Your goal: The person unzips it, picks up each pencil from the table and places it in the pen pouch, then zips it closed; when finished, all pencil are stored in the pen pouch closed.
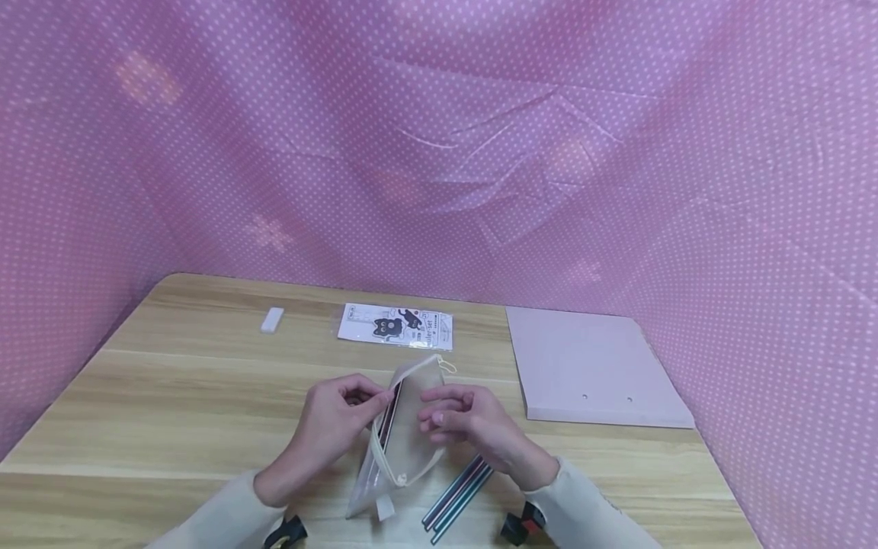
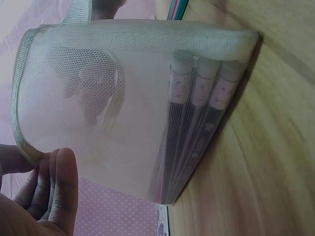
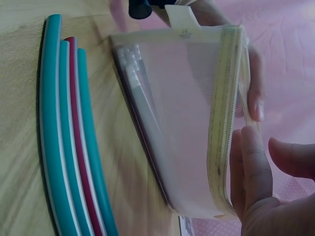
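A pale mesh zipper pouch [image 1: 420, 415] stands on the table between the hands with its mouth unzipped and spread. Its left rim is pinched between the thumb and fingers of my left hand [image 1: 331, 418]. At the opposite rim, my right hand [image 1: 488, 428] touches the pouch with loosely bent fingers, the thumb held apart in the right wrist view. Through the mesh in the left wrist view, pencils [image 2: 199, 91] with eraser ends lie along the pouch's bottom. Several striped teal and dark red pencils [image 1: 458, 494] lie loose on the table below my right hand.
A small white block [image 1: 272, 320] lies at the back left. Behind the pouch is a packaged ruler set [image 1: 396, 326] with black cat pictures. A flat pale board [image 1: 597, 366] with two small holes lies at right. Pink dotted cloth [image 1: 439, 152] hangs around the wooden table [image 1: 185, 396].
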`<move>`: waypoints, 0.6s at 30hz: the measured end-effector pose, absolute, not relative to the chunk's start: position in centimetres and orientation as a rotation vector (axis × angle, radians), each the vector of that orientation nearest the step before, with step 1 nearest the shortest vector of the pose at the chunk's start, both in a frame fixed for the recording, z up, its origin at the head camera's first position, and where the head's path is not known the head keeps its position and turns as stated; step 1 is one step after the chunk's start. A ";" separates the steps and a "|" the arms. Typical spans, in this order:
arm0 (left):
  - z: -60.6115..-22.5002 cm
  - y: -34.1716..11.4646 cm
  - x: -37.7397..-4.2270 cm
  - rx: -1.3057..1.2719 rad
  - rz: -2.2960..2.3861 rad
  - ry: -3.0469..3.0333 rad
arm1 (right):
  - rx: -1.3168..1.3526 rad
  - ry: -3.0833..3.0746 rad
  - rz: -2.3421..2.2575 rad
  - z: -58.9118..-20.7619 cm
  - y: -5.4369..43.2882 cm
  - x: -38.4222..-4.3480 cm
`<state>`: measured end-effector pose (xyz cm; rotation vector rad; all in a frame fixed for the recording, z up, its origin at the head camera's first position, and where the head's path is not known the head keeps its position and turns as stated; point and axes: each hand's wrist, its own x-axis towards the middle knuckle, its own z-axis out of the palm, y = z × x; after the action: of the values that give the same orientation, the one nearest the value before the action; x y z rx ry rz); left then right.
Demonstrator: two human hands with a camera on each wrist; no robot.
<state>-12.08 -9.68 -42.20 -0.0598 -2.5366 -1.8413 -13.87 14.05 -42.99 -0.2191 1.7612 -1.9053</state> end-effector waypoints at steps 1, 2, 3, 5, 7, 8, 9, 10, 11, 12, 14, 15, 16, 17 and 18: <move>-42.2 -9.7 -12.1 -0.056 -1.838 -2.538 | -0.229 1.755 -1.915 -43.0 14.2 -13.9; -42.2 -9.8 -12.2 -0.054 -1.840 -2.536 | -0.229 1.746 -1.929 -43.1 14.3 -14.0; -42.1 -9.9 -12.3 -0.054 -1.840 -2.535 | -0.227 1.739 -1.942 -43.1 14.4 -14.1; -42.1 -10.0 -12.4 -0.054 -1.832 -2.534 | -0.223 1.719 -1.974 -43.2 14.7 -14.2; -42.1 -10.1 -12.5 -0.061 -1.821 -2.529 | -0.216 1.705 -2.004 -43.3 15.1 -14.4; -42.1 -10.2 -12.6 -0.062 -1.815 -2.529 | -0.204 1.698 -2.018 -43.3 15.3 -14.4; -42.1 -10.2 -12.6 -0.060 -1.806 -2.533 | -0.202 1.694 -2.028 -43.4 15.4 -14.5; -42.1 -10.2 -12.6 -0.057 -1.799 -2.536 | -0.205 1.692 -2.038 -43.4 15.7 -14.6; -42.1 -10.3 -12.6 -0.056 -1.795 -2.538 | -0.203 1.694 -2.046 -43.5 15.9 -14.6; -42.1 -10.3 -12.6 -0.055 -1.791 -2.540 | -0.197 1.698 -2.052 -43.5 16.1 -14.7; -42.1 -10.3 -12.6 -0.046 -1.788 -2.545 | -0.186 1.706 -2.058 -43.4 16.5 -14.8; -42.1 -10.3 -12.6 -0.043 -1.786 -2.547 | -0.184 1.714 -2.058 -43.4 16.8 -14.9; -42.1 -10.3 -12.7 -0.041 -1.784 -2.548 | -0.182 1.722 -2.061 -43.4 17.0 -15.0; -42.1 -10.3 -12.7 -0.038 -1.780 -2.550 | -0.177 1.729 -2.064 -43.4 17.3 -15.0; -42.1 -10.3 -12.7 -0.035 -1.776 -2.551 | -0.179 1.733 -2.066 -43.4 17.5 -15.1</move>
<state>-12.67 -10.35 -42.07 -0.0345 -2.5515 -1.7761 -15.11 17.55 -43.39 -0.1794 1.7334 -2.0659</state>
